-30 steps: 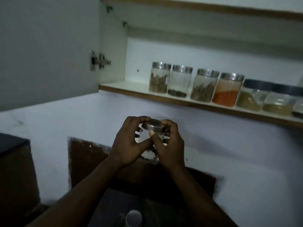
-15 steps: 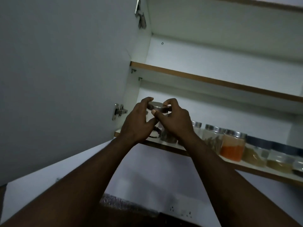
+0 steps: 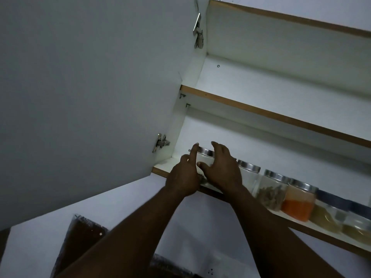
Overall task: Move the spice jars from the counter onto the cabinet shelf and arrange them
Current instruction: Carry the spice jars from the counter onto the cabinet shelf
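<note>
Now my left hand (image 3: 183,177) and right hand (image 3: 221,171) flank the spice jar (image 3: 204,158) at the left end of the lower cabinet shelf (image 3: 162,167), beside the open cabinet door (image 3: 90,87). The jar appears to stand on the shelf board, though its base is hidden behind my hands. Grip state: both hands are spread, fingers extended — whether any fingertip touches the glass I cannot tell, and neither hand is clenched around it.

To its right runs the row of jars already shelved (image 3: 281,189), one holding an orange powder (image 3: 299,203).

Handling, as a judgement: clear rigid walls that look like glass, so likely breakable and smooth under the fingers; little filling shows, so probably light. The metal lid (image 3: 205,152) may only be screwed on. Best hold — both palms on opposite side walls below the lid, nudging low so it slides without tipping against its neighbour.
</note>
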`<control>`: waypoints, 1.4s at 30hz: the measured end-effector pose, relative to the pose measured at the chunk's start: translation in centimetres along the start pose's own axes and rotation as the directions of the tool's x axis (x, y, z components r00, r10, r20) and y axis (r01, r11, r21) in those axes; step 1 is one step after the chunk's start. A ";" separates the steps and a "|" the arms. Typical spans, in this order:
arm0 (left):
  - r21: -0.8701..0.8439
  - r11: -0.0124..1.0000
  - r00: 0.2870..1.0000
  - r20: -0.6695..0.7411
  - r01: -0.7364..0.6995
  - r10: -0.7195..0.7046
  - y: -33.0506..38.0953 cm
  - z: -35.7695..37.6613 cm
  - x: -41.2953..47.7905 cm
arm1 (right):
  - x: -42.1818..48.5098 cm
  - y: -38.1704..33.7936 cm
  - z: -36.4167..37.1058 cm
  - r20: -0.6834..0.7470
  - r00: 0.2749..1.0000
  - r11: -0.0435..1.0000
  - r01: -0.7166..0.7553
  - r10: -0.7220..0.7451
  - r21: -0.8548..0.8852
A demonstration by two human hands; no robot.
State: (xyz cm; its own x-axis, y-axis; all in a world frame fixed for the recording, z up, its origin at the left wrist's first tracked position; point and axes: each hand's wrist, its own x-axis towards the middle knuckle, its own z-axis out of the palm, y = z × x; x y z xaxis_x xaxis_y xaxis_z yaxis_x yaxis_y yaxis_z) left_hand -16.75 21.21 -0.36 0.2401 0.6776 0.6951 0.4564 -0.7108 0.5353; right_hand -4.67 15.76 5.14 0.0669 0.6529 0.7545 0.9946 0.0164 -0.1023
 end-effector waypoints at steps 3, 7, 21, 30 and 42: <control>-0.017 1.000 0.986 -0.169 0.001 -0.003 -0.1 0.7 -0.9 | -1.7 0.2 -0.2 -0.125 0.991 0.998 0.057 -0.053 0.031; 0.093 0.996 0.965 -0.261 -0.006 0.030 -0.1 1.6 -1.9 | -5.0 1.5 0.3 -0.171 0.984 0.998 0.061 -0.055 0.026; 0.326 0.945 0.998 0.066 -0.006 -0.016 1.1 2.9 -0.8 | -10.8 5.8 1.8 -0.197 0.973 0.987 0.139 -0.119 0.087; 0.395 0.917 0.958 -0.238 -0.054 0.159 1.9 3.8 -3.6 | -14.6 7.2 3.4 -0.138 0.989 0.983 0.084 -0.061 0.162; 0.294 0.951 0.970 0.242 -0.095 0.022 -6.5 12.5 -19.5 | -25.9 9.1 11.4 0.275 0.953 0.977 -0.165 0.123 0.134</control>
State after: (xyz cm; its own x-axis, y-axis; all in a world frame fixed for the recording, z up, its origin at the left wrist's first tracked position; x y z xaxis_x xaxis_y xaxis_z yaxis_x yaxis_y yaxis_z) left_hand -13.72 14.95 -23.38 0.4502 0.6876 0.5696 0.6631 -0.6847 0.3024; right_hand 1.78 7.63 -22.67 0.1643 0.8330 0.5283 0.9502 0.0101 -0.3114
